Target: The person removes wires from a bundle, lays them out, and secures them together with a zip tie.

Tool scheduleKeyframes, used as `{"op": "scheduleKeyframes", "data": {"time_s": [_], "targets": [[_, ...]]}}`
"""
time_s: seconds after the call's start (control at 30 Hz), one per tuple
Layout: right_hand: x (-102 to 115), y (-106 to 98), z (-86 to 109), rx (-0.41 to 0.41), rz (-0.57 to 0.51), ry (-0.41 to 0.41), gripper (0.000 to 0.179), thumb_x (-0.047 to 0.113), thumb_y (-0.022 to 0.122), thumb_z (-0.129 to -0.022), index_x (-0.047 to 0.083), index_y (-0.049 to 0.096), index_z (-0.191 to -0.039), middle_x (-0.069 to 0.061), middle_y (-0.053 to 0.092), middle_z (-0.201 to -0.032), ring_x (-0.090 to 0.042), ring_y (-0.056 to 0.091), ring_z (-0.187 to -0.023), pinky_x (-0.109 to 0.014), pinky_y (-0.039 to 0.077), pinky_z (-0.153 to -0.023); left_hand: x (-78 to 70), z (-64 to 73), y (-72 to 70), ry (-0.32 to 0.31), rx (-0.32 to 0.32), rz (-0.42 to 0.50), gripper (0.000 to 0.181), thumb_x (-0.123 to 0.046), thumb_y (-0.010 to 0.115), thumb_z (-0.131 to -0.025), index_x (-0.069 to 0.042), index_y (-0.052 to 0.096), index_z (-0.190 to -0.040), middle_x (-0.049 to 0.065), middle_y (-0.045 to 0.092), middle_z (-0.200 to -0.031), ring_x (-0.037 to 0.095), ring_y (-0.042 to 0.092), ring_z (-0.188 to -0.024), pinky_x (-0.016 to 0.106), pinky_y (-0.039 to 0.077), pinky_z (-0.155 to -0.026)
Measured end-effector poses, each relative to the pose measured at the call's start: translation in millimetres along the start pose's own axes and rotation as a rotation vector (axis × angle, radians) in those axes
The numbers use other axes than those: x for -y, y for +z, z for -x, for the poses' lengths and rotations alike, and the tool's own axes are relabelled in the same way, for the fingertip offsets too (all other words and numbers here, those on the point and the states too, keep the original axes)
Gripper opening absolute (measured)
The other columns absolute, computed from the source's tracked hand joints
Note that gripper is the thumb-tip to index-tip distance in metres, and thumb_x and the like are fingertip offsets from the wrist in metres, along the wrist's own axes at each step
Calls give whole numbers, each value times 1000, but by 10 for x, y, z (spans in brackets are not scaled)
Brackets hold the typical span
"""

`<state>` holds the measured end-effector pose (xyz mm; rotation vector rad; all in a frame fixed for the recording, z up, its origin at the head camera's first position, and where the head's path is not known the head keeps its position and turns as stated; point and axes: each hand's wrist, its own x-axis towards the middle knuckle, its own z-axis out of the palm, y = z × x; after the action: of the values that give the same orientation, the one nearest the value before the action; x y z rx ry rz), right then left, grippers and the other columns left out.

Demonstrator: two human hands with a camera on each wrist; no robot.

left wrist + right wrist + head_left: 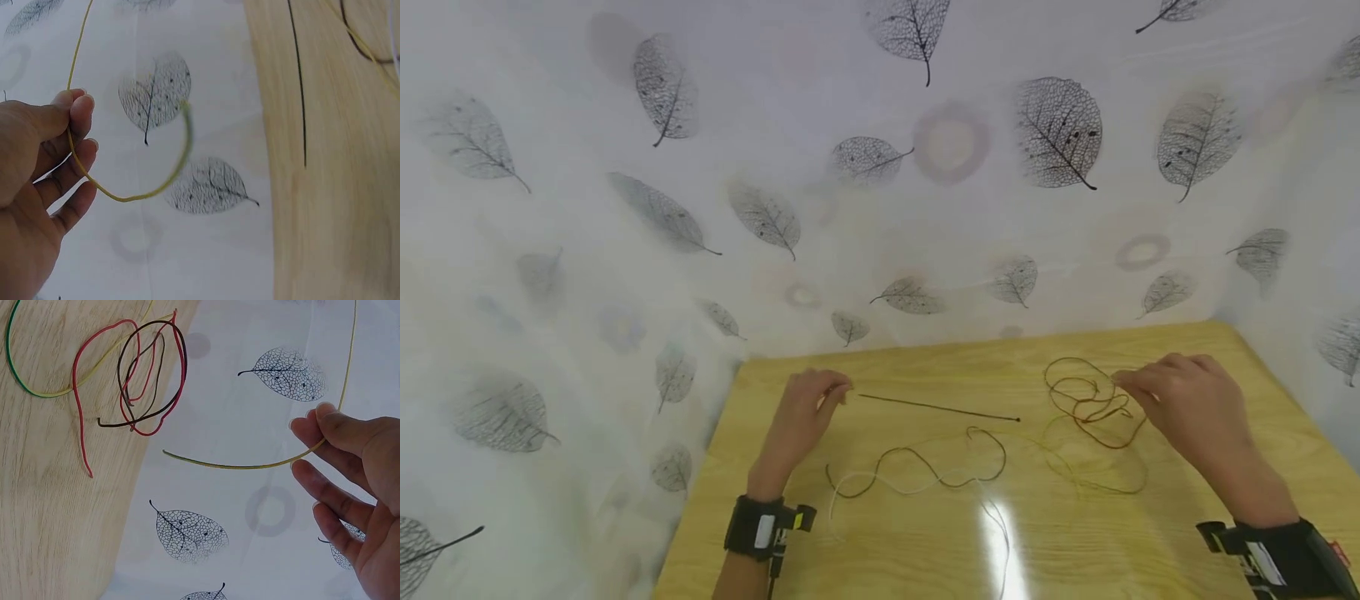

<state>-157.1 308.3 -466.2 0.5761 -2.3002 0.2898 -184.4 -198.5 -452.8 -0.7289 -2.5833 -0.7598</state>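
Observation:
My left hand (797, 421) is raised over the table's far left, pinching a yellow cord (128, 199) between thumb and forefinger. The cord's short end curves away past the fingers, and the rest runs upward out of the left wrist view. On the far right, my right hand (1195, 412) pinches yellow cord (250, 467) with thumb and fingertips; a greenish tip hangs out beyond them. Whether both hands hold one and the same cord I cannot tell. A straight dark cord (940, 408) lies between the hands. Red and dark cords (1097, 408) lie looped beside the right hand.
Nearer on the wooden table (887, 558) lie a wavy brown cord (910, 451) and a white cord (887, 486) crossing it. A yellow-green cord (1108, 488) loops at the right. Behind and to the left hangs a white leaf-patterned sheet (820, 100).

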Motion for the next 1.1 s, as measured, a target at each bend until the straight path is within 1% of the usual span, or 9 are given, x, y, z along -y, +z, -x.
{"op": "scheduleKeyframes", "data": {"time_s": [0.13, 0.27, 0.37, 0.4, 0.47, 0.57, 0.7, 0.8, 1.1], "targets": [[65, 61, 18, 121, -16, -5, 86, 68, 17, -103, 13, 83, -95, -5, 74, -76, -28, 64, -70, -54, 50, -82, 193, 309, -31, -76, 33, -26, 10, -15, 67, -100, -11, 75, -105, -7, 65, -79, 10, 55, -74, 45, 47, -88], [110, 95, 106, 239, -28, 15, 56, 60, 51, -98, 15, 84, -96, -1, 72, -73, -26, 61, -69, -55, 51, -82, 371, 616, -25, -145, 61, -40, 9, -13, 70, -98, -12, 77, -103, -7, 64, -76, 6, 49, -67, 43, 47, -83], [149, 125, 166, 273, -44, 18, 57, 63, 52, -97, 16, 84, -93, 3, 66, -67, -23, 56, -61, -55, 52, -76, 484, 793, -4, -185, 91, -26, 9, -13, 71, -97, -13, 78, -103, -7, 65, -75, 3, 48, -67, 35, 46, -75], [167, 139, 176, 280, -51, 21, 69, 68, 39, -98, 17, 84, -92, 4, 65, -66, -21, 55, -59, -54, 52, -73, 518, 836, 1, -199, 98, -16, 9, -13, 71, -97, -13, 78, -103, -7, 66, -76, 3, 49, -68, 33, 46, -72], [210, 171, 180, 287, -57, 21, 88, 73, 16, -97, 18, 84, -92, 4, 65, -65, -19, 53, -55, -52, 53, -68, 583, 913, 0, -229, 105, 1, 9, -14, 71, -98, -12, 78, -103, -7, 67, -76, 4, 52, -70, 31, 46, -68], [269, 188, 175, 292, -61, 31, 83, 73, 22, -98, 18, 84, -92, 6, 65, -63, -14, 51, -51, -48, 52, -61, 671, 1031, -32, -296, 112, -5, 10, -15, 71, -98, -13, 78, -104, -6, 70, -82, 6, 58, -74, 32, 49, -71], [350, 163, 211, 413, -95, 106, 35, 50, 70, -94, 17, 84, -95, 12, 63, -59, -5, 43, -46, -35, 43, -46, 772, 1188, -82, -361, 126, -39, 9, -16, 72, -97, -15, 79, -103, -7, 74, -90, 7, 60, -78, 33, 51, -74], [434, 187, 276, 534, -131, 161, 14, 28, 85, -83, 20, 84, -94, 15, 63, -60, 0, 40, -45, -28, 35, -42, 818, 1266, -85, -390, 147, -53, 9, -13, 75, -94, -16, 79, -102, -7, 76, -94, 10, 64, -81, 34, 53, -75], [615, 348, 460, 777, -221, 196, 7, 23, 82, -87, 22, 79, -94, 15, 67, -74, -1, 57, -63, -27, 46, -51, 809, 1327, -2, -549, 247, -16, 8, -17, 75, -94, -22, 78, -100, -10, 71, -94, 10, 63, -87, 38, 54, -80]]}}
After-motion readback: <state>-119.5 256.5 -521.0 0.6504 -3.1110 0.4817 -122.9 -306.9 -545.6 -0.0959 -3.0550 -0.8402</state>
